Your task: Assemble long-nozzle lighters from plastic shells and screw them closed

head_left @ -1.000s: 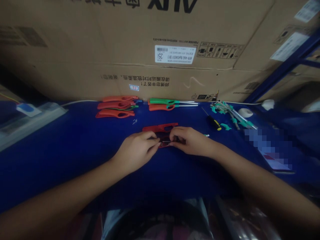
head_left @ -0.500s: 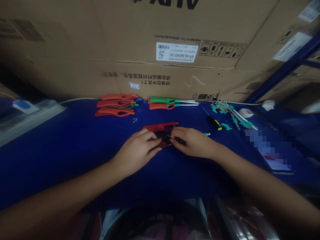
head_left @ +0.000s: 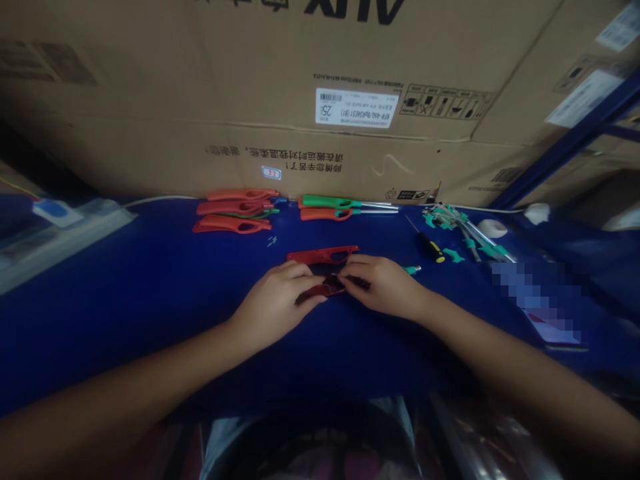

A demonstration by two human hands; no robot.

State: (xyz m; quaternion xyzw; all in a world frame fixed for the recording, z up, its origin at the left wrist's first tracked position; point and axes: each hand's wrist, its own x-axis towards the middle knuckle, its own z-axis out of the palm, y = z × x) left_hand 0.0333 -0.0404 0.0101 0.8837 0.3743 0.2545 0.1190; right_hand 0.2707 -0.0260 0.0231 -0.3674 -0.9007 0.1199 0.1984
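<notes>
Between my hands lies a long red plastic shell of a utility lighter, dark in the shadow of my fingers. My left hand grips its near end, and my right hand pinches its other end, with a small dark part showing at the fingertips. Just beyond my fingers, a second red shell lies on the blue cloth, its far edge visible and the rest hidden by my hands. A small teal-tipped piece sits just beyond my right hand.
Orange-red lighter shells and finished green and orange lighters lie along the back of the blue-covered table. To the right are a yellow-and-black screwdriver and teal parts. Cardboard cartons stand behind.
The shell between my hands has swung, its end now pointing lower left and showing more past my left fingers. My hands have shifted slightly.
</notes>
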